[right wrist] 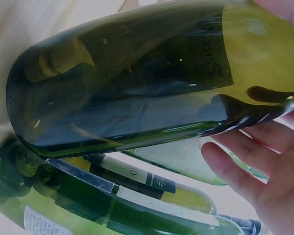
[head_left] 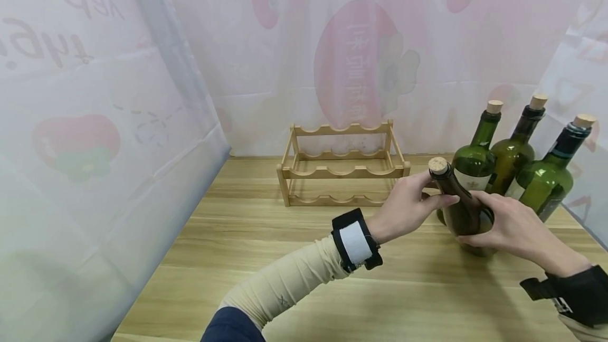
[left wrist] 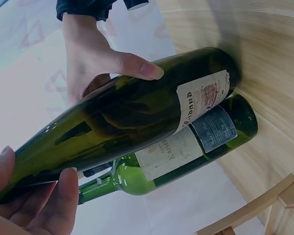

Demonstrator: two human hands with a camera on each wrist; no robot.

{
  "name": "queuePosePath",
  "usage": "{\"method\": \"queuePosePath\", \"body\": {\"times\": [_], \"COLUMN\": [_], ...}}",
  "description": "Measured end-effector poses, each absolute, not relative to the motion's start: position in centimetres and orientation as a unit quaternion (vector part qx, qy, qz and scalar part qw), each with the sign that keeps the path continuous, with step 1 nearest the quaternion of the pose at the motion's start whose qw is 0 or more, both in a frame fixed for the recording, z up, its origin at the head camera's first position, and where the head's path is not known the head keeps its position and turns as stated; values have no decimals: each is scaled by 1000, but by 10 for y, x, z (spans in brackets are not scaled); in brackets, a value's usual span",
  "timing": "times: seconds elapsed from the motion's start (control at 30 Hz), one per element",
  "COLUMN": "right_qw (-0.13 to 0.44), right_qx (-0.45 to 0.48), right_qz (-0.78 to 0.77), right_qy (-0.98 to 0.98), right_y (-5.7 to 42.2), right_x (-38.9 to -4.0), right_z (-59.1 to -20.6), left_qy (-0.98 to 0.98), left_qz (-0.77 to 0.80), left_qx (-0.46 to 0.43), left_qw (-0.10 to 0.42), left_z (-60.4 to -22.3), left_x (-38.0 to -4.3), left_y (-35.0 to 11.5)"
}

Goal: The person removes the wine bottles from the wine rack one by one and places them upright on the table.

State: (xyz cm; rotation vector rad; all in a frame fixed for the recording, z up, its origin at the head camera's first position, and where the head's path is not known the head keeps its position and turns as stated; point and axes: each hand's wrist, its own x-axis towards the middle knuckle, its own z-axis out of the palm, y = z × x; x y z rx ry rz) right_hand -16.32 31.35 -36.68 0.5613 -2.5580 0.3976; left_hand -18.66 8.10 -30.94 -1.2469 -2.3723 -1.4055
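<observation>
Both of my hands hold a dark green wine bottle (head_left: 463,218) with a cork (head_left: 438,165) in its mouth. My left hand (head_left: 408,205) pinches the neck between thumb and fingers. Around the body curls my right hand (head_left: 518,223), its thumb lying along the glass in the left wrist view. The bottle leans, neck tipped toward the left hand and base low over the table. A torn paper label (left wrist: 206,95) shows near its base. Close behind stands a green corked bottle (head_left: 475,161), partly hidden by the held one.
Two more corked bottles, an olive one (head_left: 513,154) and a bright green one (head_left: 546,178), stand at the right. A two-tier wooden wine rack (head_left: 344,174) with scalloped rails sits left of the hands. Printed curtains (head_left: 271,78) enclose the wooden table (head_left: 228,257).
</observation>
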Motion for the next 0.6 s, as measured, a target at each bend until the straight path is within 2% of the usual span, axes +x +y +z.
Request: {"method": "queuePosePath", "body": {"times": [0.6], "right_qw": [220], "right_qx": [184], "right_qz": [155], "right_qy": [-945], "right_y": [316], "right_x": [-163], "right_z": [-365], "left_qy": [-789], "left_qz": [-459], "left_qx": [-406], "left_qw": [48], "left_z": [-305], "left_x": [-192], "left_y": [89]}}
